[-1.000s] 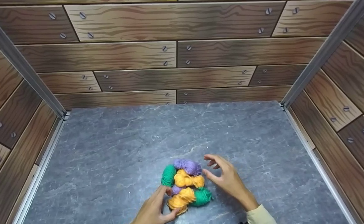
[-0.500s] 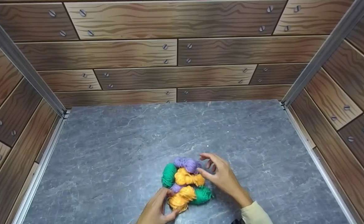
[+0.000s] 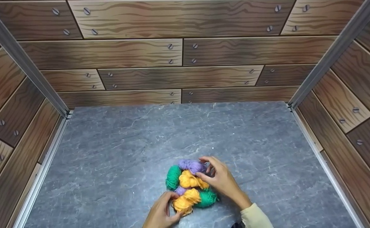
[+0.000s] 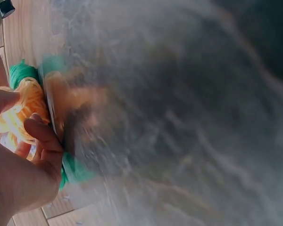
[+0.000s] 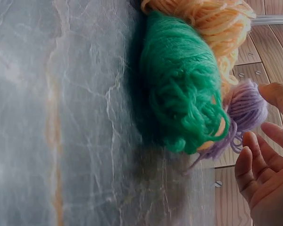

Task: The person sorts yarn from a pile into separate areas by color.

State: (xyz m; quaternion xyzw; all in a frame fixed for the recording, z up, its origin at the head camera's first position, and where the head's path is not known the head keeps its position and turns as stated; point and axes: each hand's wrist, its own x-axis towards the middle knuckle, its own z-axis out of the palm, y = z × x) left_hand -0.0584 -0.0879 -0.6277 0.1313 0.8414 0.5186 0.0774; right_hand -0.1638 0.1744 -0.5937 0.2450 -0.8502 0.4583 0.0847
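Note:
Several yarn skeins lie bunched together on the grey marbled tabletop. My left hand point(image 3: 161, 210) holds the front orange skein point(image 3: 185, 202) by its left side, thumb at the near end and fingers at the far end. My right hand point(image 3: 221, 180) is at the right end of the back purple skein point(image 3: 189, 165), fingers loosely bent and thumb apart from them; firm contact cannot be told. A second orange skein point(image 3: 188, 179) lies in the middle. Green skeins sit at the left point(image 3: 172, 178) and the right point(image 3: 206, 199). Another purple skein point(image 3: 181, 190) is mostly hidden between them.
The grey marbled tabletop point(image 3: 124, 148) stretches behind and beside the pile. Wood-plank-patterned walls point(image 3: 134, 53) stand at the back and both sides, with metal rails point(image 3: 327, 174) along the side edges.
My right hand has moved left, from beside the pile to over the right end of the back purple skein. The left hand stays at the front orange skein; the skeins keep their arrangement.

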